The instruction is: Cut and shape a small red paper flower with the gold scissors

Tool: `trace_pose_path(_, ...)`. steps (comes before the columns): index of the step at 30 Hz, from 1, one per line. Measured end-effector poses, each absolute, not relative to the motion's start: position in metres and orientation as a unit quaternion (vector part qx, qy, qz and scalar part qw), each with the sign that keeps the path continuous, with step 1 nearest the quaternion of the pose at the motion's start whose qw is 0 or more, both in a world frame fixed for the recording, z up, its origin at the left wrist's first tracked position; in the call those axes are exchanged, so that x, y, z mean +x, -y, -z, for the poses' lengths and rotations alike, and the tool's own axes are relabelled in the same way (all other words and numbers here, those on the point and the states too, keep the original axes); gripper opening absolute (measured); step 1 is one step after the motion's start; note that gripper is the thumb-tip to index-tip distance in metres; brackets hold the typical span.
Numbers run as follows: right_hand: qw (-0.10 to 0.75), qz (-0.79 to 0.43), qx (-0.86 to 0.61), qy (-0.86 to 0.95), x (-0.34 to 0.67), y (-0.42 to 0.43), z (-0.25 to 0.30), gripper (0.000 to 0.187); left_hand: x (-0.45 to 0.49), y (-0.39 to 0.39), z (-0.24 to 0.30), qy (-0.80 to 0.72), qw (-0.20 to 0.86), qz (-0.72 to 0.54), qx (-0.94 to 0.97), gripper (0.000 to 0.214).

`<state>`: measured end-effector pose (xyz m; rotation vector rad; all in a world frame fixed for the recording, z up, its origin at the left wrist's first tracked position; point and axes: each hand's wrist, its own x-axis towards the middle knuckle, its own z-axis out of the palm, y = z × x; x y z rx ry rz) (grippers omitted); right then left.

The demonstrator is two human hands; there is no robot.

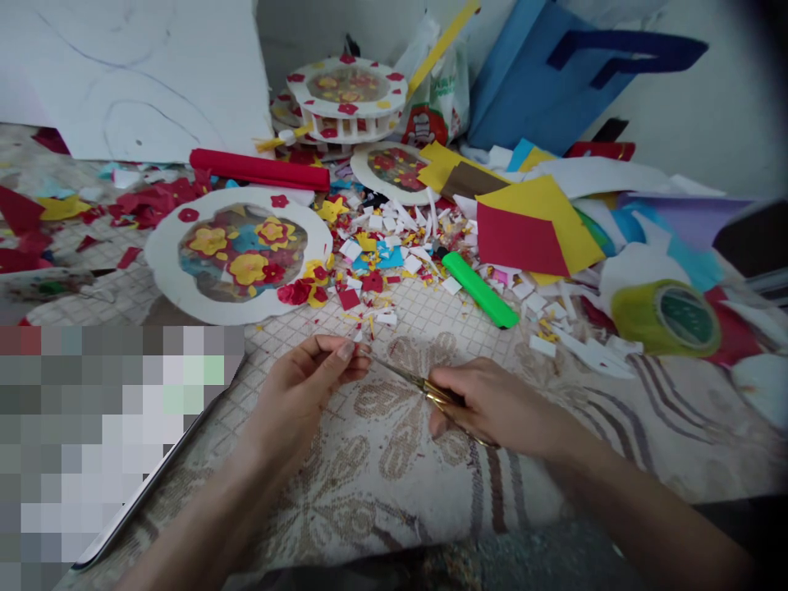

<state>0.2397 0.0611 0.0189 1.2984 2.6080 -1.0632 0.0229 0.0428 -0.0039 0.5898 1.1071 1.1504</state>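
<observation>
My right hand point(486, 406) is closed around the gold handles of small scissors point(419, 386), whose blades point left toward my left hand. My left hand point(311, 386) pinches something tiny between thumb and fingertips, right at the scissor tips; I cannot make out what it is. Both hands hover low over a patterned beige cloth point(382, 468). Just beyond them lies a scatter of white, red and yellow paper scraps point(394, 246).
A white round plate with paper flowers point(237, 250) lies at left, a tiered paper cake point(348, 98) behind. A green marker point(480, 289), red and yellow sheets point(529, 230), a tape roll point(668, 316), a red roll point(258, 170) and a blue bag point(542, 74) surround the area.
</observation>
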Motion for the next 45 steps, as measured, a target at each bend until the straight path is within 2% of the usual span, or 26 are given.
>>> trace_pose_path(10, 0.005, 0.410, 0.379, -0.830, 0.2429, -0.0656, -0.0219, 0.032, 0.0205, -0.0437, 0.0027, -0.493, 0.675, -0.481, 0.266, 0.019)
trace_pose_path(26, -0.028, 0.462, 0.354, -0.813, 0.2496, -0.0702, -0.0201, 0.051, 0.0200, -0.0417, 0.0010, -0.493, 0.663, -0.464, 0.320, 0.014)
trace_pose_path(45, -0.011, 0.458, 0.360, -0.813, 0.2459, -0.0689, -0.0224, 0.044, 0.0210, -0.0417, -0.0013, -0.503, 0.657, -0.456, 0.326, 0.015)
